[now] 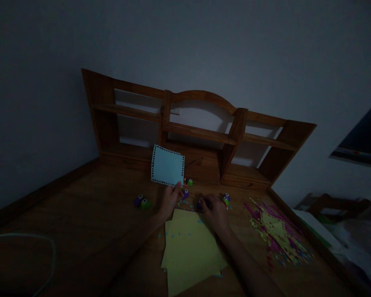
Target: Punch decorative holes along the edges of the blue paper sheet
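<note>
My left hand (pixel 169 199) pinches the lower right corner of a light blue paper sheet (pixel 167 166), holding it raised and tilted. Dark punched holes run along the sheet's edges. Farther right, my right hand (pixel 216 211) curls over a dark purple paper punch (pixel 200 203), which it partly hides, at the top edge of the yellow paper stack (pixel 191 251). Between the hands stands another purple paper punch (pixel 186 193), with a green one (pixel 189 182) behind it. Small blue paper bits (pixel 185 202) lie scattered near them.
More punches stand in pairs: a purple one (pixel 138 200) and a green one (pixel 145 203) at left, another green one (pixel 225 201) beside my right hand. Yellow and pink paper strips (pixel 275 231) pile up at right. A wooden shelf (pixel 200 131) backs the table; a pale cable (pixel 24 235) lies left.
</note>
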Demonstrator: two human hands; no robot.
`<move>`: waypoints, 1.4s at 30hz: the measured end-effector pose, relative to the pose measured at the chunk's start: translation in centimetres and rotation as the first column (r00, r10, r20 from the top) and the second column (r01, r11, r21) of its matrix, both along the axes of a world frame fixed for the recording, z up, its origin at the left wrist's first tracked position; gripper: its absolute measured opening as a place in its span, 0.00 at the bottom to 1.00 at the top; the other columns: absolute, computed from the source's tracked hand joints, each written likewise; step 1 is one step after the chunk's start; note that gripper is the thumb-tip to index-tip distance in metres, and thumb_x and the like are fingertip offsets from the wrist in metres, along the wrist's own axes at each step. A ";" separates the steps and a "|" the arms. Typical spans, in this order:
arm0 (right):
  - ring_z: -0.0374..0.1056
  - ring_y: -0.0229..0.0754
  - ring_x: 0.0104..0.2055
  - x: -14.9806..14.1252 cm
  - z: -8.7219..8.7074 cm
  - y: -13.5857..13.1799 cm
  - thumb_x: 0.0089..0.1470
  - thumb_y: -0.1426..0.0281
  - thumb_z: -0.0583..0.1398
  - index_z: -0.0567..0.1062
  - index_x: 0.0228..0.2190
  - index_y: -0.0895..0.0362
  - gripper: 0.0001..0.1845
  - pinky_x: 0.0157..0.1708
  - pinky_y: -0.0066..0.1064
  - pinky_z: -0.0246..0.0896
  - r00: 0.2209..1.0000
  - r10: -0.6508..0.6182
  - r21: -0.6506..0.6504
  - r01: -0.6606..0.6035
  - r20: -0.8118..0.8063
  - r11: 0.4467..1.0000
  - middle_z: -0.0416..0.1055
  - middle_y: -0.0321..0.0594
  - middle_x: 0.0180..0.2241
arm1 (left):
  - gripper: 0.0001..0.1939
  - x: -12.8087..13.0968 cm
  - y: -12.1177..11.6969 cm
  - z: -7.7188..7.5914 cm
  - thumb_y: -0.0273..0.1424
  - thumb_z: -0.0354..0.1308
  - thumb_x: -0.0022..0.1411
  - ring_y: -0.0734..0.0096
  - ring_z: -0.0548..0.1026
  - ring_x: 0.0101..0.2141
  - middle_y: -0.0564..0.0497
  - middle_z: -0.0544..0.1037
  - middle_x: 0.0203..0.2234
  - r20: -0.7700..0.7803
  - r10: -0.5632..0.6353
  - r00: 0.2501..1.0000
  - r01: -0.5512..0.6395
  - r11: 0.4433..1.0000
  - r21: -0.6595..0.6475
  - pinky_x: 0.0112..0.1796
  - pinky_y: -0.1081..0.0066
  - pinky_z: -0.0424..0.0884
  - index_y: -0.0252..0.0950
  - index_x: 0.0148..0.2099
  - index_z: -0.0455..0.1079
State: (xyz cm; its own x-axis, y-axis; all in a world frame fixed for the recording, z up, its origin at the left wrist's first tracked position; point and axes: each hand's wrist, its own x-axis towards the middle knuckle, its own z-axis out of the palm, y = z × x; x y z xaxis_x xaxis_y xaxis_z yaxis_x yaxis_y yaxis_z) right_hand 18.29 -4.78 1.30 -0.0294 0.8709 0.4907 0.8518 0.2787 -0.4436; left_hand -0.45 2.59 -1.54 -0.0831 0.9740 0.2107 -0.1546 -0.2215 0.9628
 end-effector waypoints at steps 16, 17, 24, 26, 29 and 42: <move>0.70 0.45 0.40 0.3 -0.2 0.2 0.60 0.68 0.55 0.77 0.36 0.55 0.10 0.42 0.33 0.61 1.000 -0.016 0.007 0.016 0.008 1.000 0.74 0.42 0.37 | 0.25 0.3 -0.6 0.5 0.52 0.56 0.58 0.77 0.66 0.15 0.43 0.81 0.32 0.053 -0.080 0.995 0.077 0.995 0.060 0.18 0.74 0.59 0.32 0.36 0.70; 0.70 0.45 0.40 0.3 -0.2 0.2 0.60 0.68 0.55 0.77 0.35 0.55 0.10 0.42 0.33 0.61 1.000 -0.018 0.011 0.017 0.002 1.000 0.74 0.42 0.37 | 0.25 0.3 -0.6 0.5 0.52 0.55 0.58 0.77 0.65 0.15 0.43 0.81 0.31 0.047 -0.083 0.995 0.079 0.995 0.062 0.18 0.75 0.59 0.31 0.37 0.70; 0.70 0.43 0.37 0.7 -0.5 0.7 0.60 0.66 0.55 0.76 0.36 0.55 0.11 0.39 0.31 0.61 0.989 0.007 0.097 0.008 -0.150 0.995 0.75 0.41 0.36 | 0.26 0.3 -0.7 1.0 0.53 0.55 0.58 0.80 0.63 0.14 0.45 0.80 0.27 0.040 -0.084 0.996 0.083 0.996 0.027 0.17 0.76 0.58 0.31 0.31 0.71; 0.70 0.43 0.34 0.8 -0.3 1.3 0.60 0.66 0.54 0.76 0.39 0.55 0.11 0.36 0.31 0.61 0.986 0.001 0.094 0.015 -0.166 0.995 0.75 0.41 0.35 | 0.27 0.4 -0.7 1.1 0.53 0.55 0.57 0.80 0.64 0.14 0.45 0.80 0.26 0.040 -0.090 0.995 0.089 0.996 0.032 0.18 0.76 0.59 0.30 0.29 0.71; 0.69 0.41 0.33 0.7 0.5 2.9 0.59 0.69 0.55 0.75 0.42 0.55 0.11 0.35 0.30 0.60 0.996 0.048 0.045 -0.044 -0.075 0.998 0.75 0.41 0.38 | 0.26 0.5 -0.7 1.1 0.53 0.56 0.57 0.79 0.64 0.14 0.46 0.80 0.25 0.037 -0.100 0.994 0.099 0.994 0.034 0.18 0.76 0.59 0.30 0.30 0.72; 0.71 0.48 0.36 -3.8 -0.5 11.9 0.48 0.76 0.63 0.77 0.36 0.62 0.11 0.35 0.32 0.61 0.990 0.117 -0.164 -0.104 0.075 0.981 0.76 0.52 0.35 | 0.26 0.7 -1.3 1.3 0.52 0.53 0.60 0.79 0.64 0.14 0.49 0.76 0.21 0.052 -0.122 0.991 0.120 0.992 0.039 0.17 0.77 0.57 0.31 0.32 0.71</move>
State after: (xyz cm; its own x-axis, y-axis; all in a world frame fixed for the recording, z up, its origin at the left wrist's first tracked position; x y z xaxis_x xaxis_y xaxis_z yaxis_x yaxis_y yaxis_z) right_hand 14.45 7.17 0.75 -0.1647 0.9267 0.3377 0.8556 0.3046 -0.4185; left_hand 0.23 1.31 -0.20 0.0229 0.9694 0.2442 -0.2343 -0.2323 0.9440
